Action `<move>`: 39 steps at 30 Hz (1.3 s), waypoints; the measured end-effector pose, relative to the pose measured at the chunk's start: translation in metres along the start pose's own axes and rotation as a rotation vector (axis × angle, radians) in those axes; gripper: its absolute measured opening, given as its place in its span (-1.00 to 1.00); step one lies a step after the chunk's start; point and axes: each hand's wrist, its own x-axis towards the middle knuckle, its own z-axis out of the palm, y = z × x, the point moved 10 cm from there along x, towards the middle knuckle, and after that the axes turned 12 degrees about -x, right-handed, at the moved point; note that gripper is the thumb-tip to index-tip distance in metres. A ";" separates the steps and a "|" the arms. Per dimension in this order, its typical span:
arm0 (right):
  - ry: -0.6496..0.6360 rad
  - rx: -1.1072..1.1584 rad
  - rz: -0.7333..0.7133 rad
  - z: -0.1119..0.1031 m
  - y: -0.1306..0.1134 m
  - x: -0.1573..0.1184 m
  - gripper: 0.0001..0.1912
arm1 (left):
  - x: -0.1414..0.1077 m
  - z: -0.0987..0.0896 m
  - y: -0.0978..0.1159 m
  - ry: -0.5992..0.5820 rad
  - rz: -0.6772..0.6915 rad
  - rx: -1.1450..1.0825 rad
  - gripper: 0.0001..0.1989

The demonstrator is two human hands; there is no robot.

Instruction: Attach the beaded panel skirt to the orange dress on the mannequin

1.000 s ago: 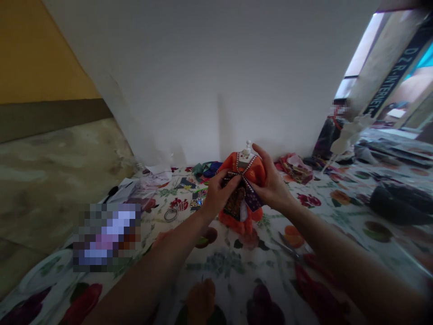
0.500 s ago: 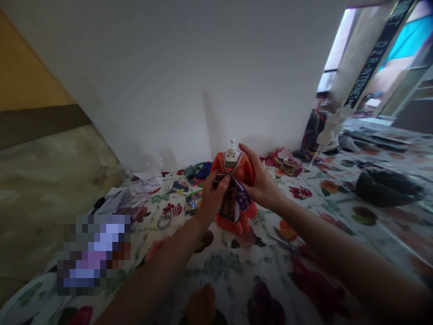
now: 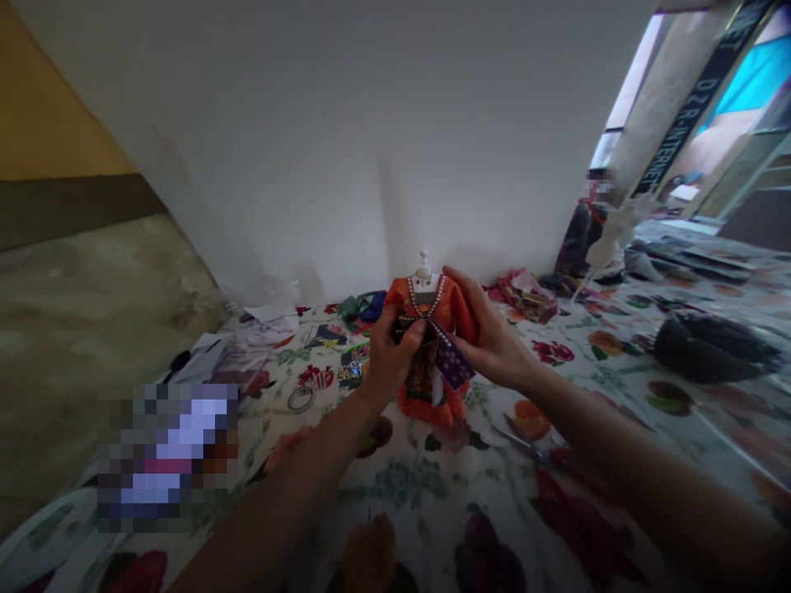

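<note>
One miniature orange dress (image 3: 441, 310), already on a small white mannequin (image 3: 423, 281), upright on the counter (image 3: 432, 548); beaded trim (image 3: 414, 296) crossed at chest, purple strip (image 3: 454, 363) apparently unfastened. Left hand (image 3: 390, 352): fingers pinching at the crossing; right hand (image 3: 488, 339): fingers extended alongside, grip undeterminable.

This looks like a small sewing or craft workspace, though whether it sits in a home or a shop I cannot tell. A miniature dress form (image 3: 423, 282) wears an orange dress (image 3: 440, 303) on a fruit-patterned tabletop (image 3: 426, 519), with scissors (image 3: 536, 453), a beaded loop (image 3: 301, 399) and bunched fabric (image 3: 530, 298) lying around it. A bare white form (image 3: 609, 240) stands farther right. Beyond, a sign (image 3: 685, 125) reading "DZR-INTERNET" near a bright opening (image 3: 751, 78) hints at business premises.
</note>
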 end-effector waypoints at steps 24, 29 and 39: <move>-0.110 -0.021 0.237 0.013 0.017 -0.042 -0.60 | 0.002 -0.005 -0.001 0.026 -0.003 -0.027 -0.86; -0.154 0.232 0.326 0.039 0.033 -0.053 -0.45 | 0.002 -0.004 -0.002 0.035 -0.035 -0.037 -0.82; 0.098 0.025 0.123 0.005 0.008 -0.040 -0.39 | 0.001 -0.004 -0.002 -0.005 0.006 -0.007 -0.78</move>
